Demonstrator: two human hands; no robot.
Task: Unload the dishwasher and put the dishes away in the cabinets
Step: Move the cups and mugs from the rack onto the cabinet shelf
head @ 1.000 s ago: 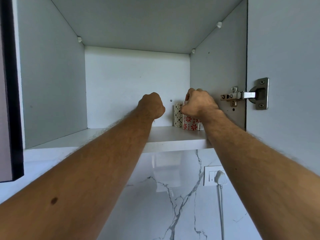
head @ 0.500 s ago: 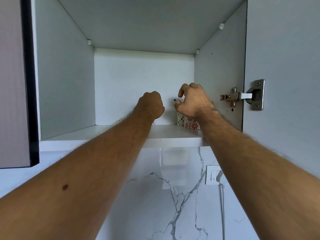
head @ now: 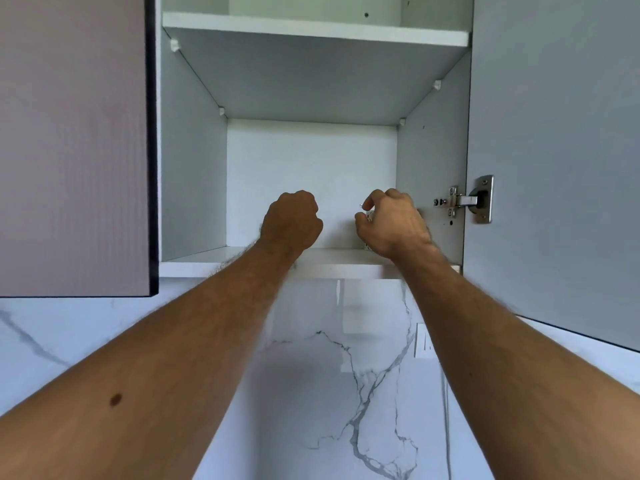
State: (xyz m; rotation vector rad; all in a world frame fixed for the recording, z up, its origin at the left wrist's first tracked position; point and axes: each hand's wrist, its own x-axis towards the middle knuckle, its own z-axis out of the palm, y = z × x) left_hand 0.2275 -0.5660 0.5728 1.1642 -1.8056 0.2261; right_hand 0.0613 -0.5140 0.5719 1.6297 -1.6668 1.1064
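Both arms reach into the open wall cabinet, over its lower shelf. My left hand is a closed fist above the shelf's middle, seen from the back; nothing shows in it. My right hand hovers near the cabinet's right wall with loosely curled fingers, the forefinger lifted. Behind it stand patterned cups, white with red marks, almost wholly hidden by the hand. Whether the fingers touch the cups cannot be made out.
An upper shelf spans the cabinet above. The open door hangs on the right by a metal hinge. A closed door is at the left. Below is a marble backsplash with a wall socket.
My right hand let go of the red-patterned cup, lifted and spread its fingers. The view drew back, so the upper shelf and left door show. My left fist stayed put.
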